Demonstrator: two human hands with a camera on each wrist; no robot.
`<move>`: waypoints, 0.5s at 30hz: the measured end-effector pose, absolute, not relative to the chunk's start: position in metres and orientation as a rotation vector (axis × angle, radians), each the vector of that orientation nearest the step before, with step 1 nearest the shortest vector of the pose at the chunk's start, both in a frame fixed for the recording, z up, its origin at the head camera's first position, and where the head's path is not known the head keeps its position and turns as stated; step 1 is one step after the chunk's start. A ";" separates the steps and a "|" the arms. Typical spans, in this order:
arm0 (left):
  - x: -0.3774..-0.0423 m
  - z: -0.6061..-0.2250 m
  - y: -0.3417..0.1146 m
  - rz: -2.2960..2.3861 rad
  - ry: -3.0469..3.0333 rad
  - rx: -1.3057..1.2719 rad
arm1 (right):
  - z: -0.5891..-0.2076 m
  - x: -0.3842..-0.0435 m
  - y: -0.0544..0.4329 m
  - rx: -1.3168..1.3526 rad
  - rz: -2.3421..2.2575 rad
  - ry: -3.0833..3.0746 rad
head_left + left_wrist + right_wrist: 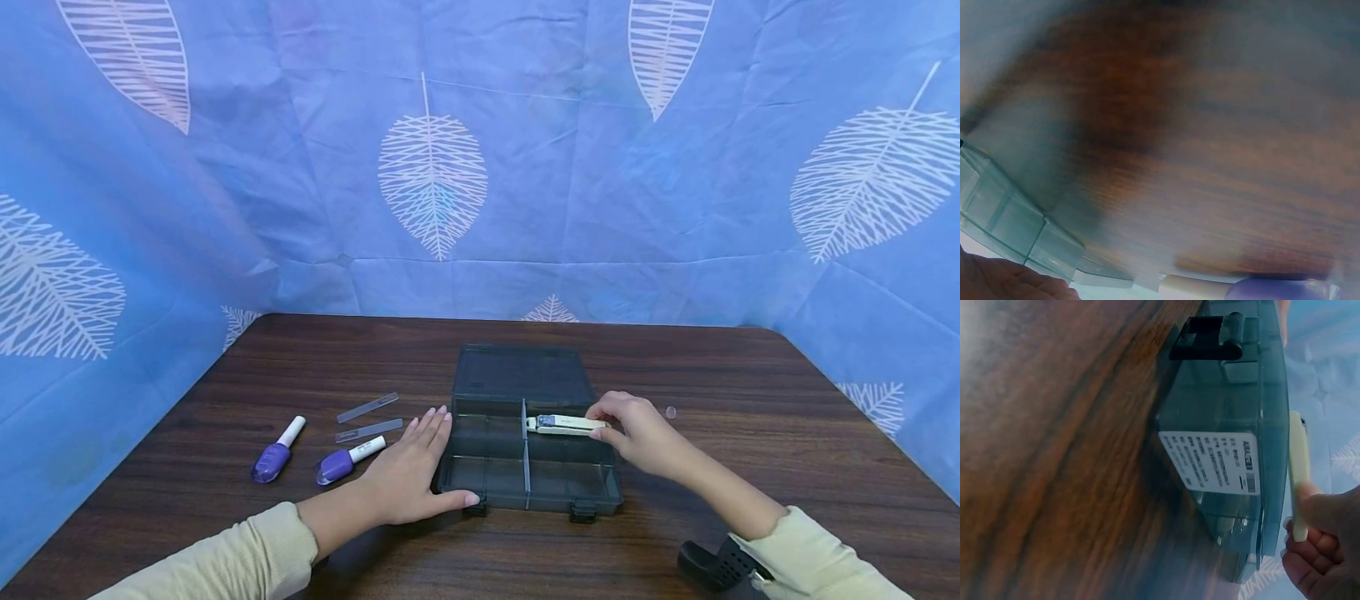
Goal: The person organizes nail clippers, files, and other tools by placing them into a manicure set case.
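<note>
A smoky see-through compartment box (486, 497) lies on the table with its lid (522, 372) folded back. Clear dividers split its inside. Between thumb and fingers, my right hand (637, 433) pinches one end of a cream nail clipper (567, 425), which is over the rear right compartment. From the side, the right wrist view shows the clipper (1299, 459) above the box rim. My left hand (408, 475) has its fingers stretched along the box's left side, thumb at the front left corner by a latch. Only part of that hand (1010, 281) appears in the left wrist view.
Left of the box lie two purple nail polish bottles (272, 461) (334, 467) with white caps. Two clear plastic strips (367, 407) (369, 431) are behind them. A small clear disc (671, 412) lies to the right. Leaf-patterned blue cloth (510, 192) hangs around the table.
</note>
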State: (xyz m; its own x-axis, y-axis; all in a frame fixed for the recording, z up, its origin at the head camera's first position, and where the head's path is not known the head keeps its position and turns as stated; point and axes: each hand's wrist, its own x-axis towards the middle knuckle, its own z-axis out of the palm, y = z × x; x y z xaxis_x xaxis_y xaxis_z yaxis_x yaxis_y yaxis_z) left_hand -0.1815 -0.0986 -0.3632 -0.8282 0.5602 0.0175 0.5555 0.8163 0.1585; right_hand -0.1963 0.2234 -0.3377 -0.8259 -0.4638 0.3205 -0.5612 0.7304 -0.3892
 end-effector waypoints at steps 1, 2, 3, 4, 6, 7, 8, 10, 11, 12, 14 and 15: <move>-0.181 -0.363 -0.099 0.242 2.966 0.913 | -0.338 -0.198 0.222 0.853 0.686 -2.741; -0.181 -0.363 -0.099 0.243 2.965 0.914 | -0.337 -0.200 0.220 0.882 0.661 -2.749; -0.181 -0.362 -0.099 0.245 2.965 0.915 | -0.337 -0.202 0.219 0.907 0.631 -2.759; -0.182 -0.362 -0.099 0.248 2.963 0.916 | -0.337 -0.203 0.217 0.928 0.600 -2.767; -0.182 -0.362 -0.099 0.251 2.961 0.915 | -0.336 -0.207 0.214 0.973 0.542 -2.785; -0.182 -0.362 -0.099 0.254 2.960 0.915 | -0.336 -0.208 0.212 0.996 0.518 -2.794; -0.182 -0.362 -0.099 0.254 2.959 0.914 | -0.336 -0.210 0.211 1.016 0.505 -2.804; -0.182 -0.362 -0.099 0.254 2.959 0.917 | -0.335 -0.213 0.209 1.044 0.473 -2.822; -0.182 -0.362 -0.099 0.252 2.959 0.916 | -0.335 -0.215 0.208 1.058 0.465 -2.829; -0.182 -0.362 -0.099 0.252 2.958 0.914 | -0.334 -0.216 0.208 1.070 0.461 -2.836; -0.182 -0.363 -0.099 0.247 2.960 0.915 | -0.334 -0.219 0.207 1.079 0.456 -2.852; -0.182 -0.363 -0.099 0.246 2.960 0.914 | -0.334 -0.220 0.206 1.081 0.445 -2.862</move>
State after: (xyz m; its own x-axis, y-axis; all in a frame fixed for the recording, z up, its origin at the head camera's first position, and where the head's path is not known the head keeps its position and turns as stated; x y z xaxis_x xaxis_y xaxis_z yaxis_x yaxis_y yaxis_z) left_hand -0.1824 -0.0986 -0.3627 -0.8264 0.5629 0.0141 0.5575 0.8145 0.1608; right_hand -0.2199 0.2063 -0.3335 -0.7543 -0.6398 0.1472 -0.6543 0.7142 -0.2485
